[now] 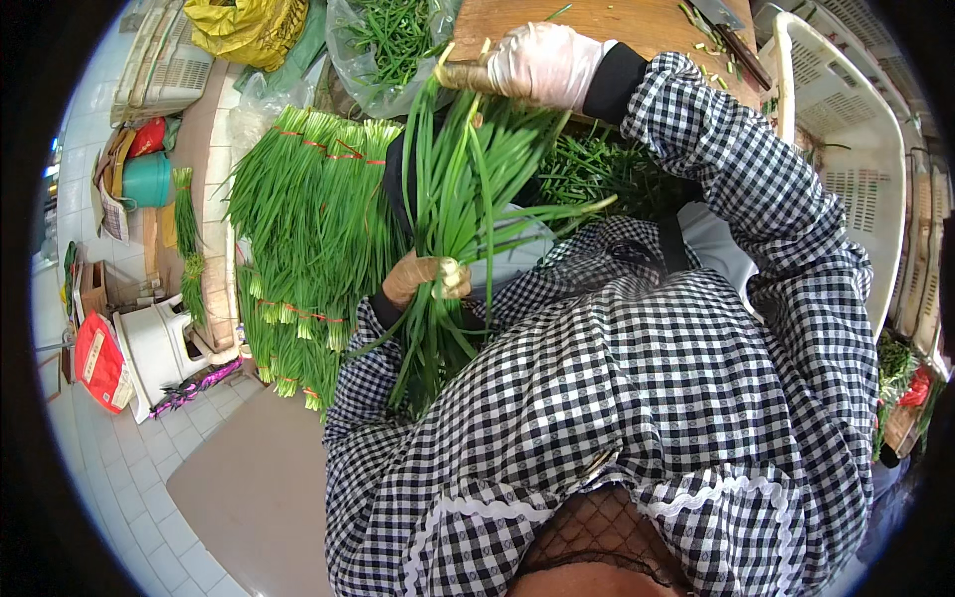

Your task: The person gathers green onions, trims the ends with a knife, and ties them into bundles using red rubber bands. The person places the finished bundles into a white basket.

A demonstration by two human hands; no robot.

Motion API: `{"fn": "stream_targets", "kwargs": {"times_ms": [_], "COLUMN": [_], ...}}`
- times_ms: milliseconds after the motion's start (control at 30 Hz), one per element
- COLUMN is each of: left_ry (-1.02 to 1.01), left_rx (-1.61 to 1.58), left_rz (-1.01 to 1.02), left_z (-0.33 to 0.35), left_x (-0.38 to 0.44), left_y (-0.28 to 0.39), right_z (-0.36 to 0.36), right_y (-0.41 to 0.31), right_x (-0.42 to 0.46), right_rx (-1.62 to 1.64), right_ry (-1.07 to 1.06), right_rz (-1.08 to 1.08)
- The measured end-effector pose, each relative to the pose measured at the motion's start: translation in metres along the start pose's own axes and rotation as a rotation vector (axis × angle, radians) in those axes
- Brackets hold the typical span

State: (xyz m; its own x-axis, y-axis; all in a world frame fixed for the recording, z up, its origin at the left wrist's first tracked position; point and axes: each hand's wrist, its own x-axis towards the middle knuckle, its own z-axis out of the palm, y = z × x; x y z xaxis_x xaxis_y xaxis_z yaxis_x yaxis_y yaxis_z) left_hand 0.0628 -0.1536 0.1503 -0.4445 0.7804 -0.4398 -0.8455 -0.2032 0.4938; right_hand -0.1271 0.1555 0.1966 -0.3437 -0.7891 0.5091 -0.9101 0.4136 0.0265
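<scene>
A loose bunch of long green stalks, seemingly garlic chives, hangs between my two hands over my lap. My left hand, gloved, is closed around its lower part, with leaves spilling out below. Higher up, by the wooden board, my right hand in a whitish, stained glove grips stalk ends at the top of the bunch. Left of the bunch lie many tied bundles of chives with red ties, stacked in rows. More loose greens lie behind the bunch, under my right forearm.
A knife and cut stalk pieces rest on the board's right part. A clear plastic bag of greens stands left of it. A white plastic crate is at the right. Further left are a white stool, a teal bucket and a yellow bag.
</scene>
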Motion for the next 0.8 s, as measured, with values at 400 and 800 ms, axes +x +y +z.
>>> {"fn": "stream_targets", "kwargs": {"times_ms": [400,800], "left_ry": [0.217,0.319], "left_rx": [0.056,0.604], "left_rz": [0.035,0.039], "left_z": [0.04,0.023], "left_x": [-0.017,-0.028], "left_y": [0.031,0.051], "right_z": [-0.041,0.021], "right_y": [0.06,-0.067], "right_x": [-0.126,-0.101], "right_rx": [0.185,1.692], "right_ry": [-0.44,0.037], "right_rz": [0.72,1.096]}}
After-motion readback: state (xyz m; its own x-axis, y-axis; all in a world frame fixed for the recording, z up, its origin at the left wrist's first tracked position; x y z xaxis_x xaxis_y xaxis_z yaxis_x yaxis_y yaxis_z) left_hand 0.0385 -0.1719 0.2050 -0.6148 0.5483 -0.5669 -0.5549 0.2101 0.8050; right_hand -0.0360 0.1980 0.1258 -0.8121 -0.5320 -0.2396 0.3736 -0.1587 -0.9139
